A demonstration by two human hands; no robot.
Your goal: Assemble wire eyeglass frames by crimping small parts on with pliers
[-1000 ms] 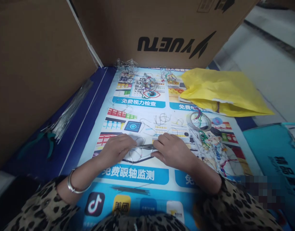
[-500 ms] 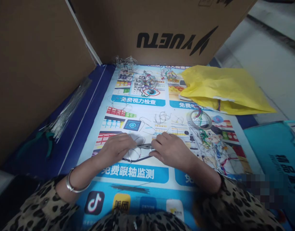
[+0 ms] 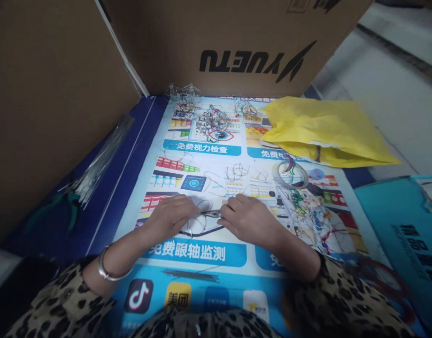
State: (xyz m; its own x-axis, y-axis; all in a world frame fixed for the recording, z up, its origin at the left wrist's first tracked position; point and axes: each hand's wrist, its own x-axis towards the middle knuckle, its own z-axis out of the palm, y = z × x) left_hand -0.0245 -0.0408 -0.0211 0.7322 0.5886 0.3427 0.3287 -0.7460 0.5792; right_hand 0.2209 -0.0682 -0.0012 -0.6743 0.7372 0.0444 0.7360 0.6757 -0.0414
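Observation:
My left hand (image 3: 172, 217) is closed in a pinch on thin wire (image 3: 204, 204), whose loops spread around the fingertips. My right hand (image 3: 249, 219) is wrapped around a slim metal tool that looks like needle-nose pliers (image 3: 212, 213). Its narrow jaws point left and reach the left fingertips; the handles are hidden in the palm. Both hands are low over a printed poster sheet (image 3: 202, 253). Just beyond the fingers lie more loose wire loops (image 3: 237, 171). A small bundle of dark straight wires (image 3: 190, 275) rests nearer my body.
Teal-handled pliers (image 3: 73, 213) and a bundle of straight wires (image 3: 99, 162) lie at left. Tangled wire pieces (image 3: 212, 119) are at the back before a cardboard box (image 3: 237, 28). On the right are a tape roll (image 3: 304, 177), a yellow bag (image 3: 328, 124) and a teal box (image 3: 385, 206).
The view has shifted very slightly. Both hands keep nearly the same place and grip, with the right fingers a touch further left along the tool.

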